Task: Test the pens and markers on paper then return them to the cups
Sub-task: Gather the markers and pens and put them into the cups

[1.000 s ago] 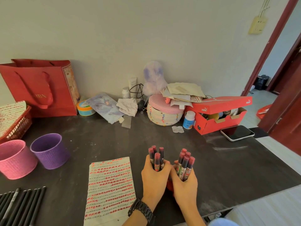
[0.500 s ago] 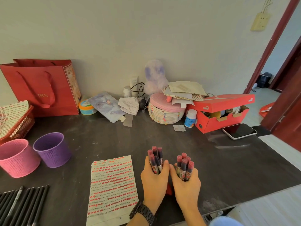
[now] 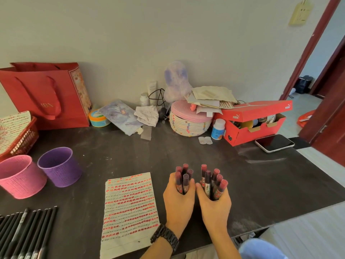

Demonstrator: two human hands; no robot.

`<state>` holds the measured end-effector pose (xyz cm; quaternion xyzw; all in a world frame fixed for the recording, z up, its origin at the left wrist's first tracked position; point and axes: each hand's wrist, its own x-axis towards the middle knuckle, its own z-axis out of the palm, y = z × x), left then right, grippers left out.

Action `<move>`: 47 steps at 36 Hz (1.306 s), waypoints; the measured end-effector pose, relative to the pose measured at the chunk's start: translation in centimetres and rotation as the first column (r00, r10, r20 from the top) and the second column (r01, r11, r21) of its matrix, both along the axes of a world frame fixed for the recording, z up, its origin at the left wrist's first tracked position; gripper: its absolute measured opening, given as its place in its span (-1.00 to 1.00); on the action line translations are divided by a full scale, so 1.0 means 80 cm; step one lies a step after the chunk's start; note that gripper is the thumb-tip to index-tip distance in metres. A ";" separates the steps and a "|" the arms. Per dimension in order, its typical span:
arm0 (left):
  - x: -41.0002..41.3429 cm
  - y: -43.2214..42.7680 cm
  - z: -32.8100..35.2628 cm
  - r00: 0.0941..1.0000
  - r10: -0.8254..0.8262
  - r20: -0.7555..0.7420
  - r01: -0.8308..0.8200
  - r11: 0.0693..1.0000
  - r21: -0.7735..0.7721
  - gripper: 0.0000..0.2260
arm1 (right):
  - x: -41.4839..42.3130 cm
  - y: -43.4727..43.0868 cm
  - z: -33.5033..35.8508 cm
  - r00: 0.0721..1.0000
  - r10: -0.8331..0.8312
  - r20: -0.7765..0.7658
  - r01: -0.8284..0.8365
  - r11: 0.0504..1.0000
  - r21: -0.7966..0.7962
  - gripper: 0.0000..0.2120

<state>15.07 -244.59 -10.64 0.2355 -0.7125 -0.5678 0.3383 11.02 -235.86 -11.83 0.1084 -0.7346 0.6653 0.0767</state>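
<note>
Head view: we hold two upright bundles of red-capped markers on the table (image 3: 261,184). Our left hand (image 3: 178,200) curls round the left bundle (image 3: 182,181), five caps showing. Our right hand (image 3: 214,204) grips the right bundle (image 3: 212,184), also five. Two cups, the purple cup (image 3: 59,169) and the pink cup (image 3: 20,178), stand at ten o'clock beyond one paper (image 3: 130,208), nearer our left hand.
</note>
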 end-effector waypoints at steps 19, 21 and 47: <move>0.025 -0.059 0.035 0.992 0.112 0.055 -0.113 0.994 0.010 -0.75 | 0.015 -0.006 0.017 0.991 -0.068 0.115 0.063 0.997 0.045 -0.78; 0.036 -0.079 0.047 0.992 0.122 0.022 -0.123 0.992 0.037 -0.71 | 0.017 -0.010 0.024 0.979 -0.063 0.192 0.056 0.998 0.042 -0.73; 0.255 -0.416 0.155 0.742 0.646 -0.180 -0.588 0.756 0.288 -0.85 | 0.088 -0.304 0.168 0.605 0.672 0.426 -0.474 0.735 -0.485 -0.89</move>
